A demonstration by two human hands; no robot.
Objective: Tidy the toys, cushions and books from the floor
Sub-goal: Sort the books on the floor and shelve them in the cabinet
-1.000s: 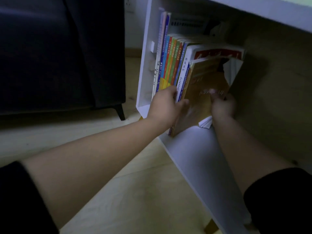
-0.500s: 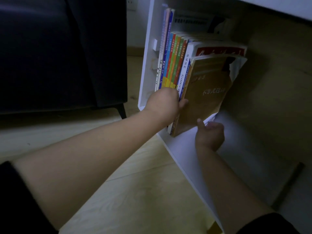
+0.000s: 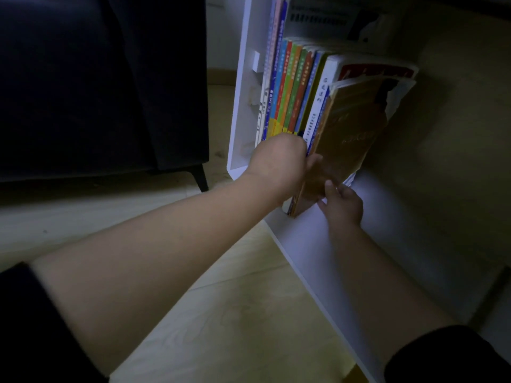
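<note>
while the left hand [image 3: 279, 161] curls its grip round the brown book [image 3: 351, 128], the right hand [image 3: 344, 204] pinches its lower edge.

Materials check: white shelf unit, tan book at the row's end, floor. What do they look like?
Shelf: probably white laminated board; flat, smooth, matte panels with square edges. Tan book: paper, thin soft cover; its top corner looks torn, showing white pages. Floor: pale wood or wood-look laminate; faint grain and plank seams, cannot tell which.
</note>
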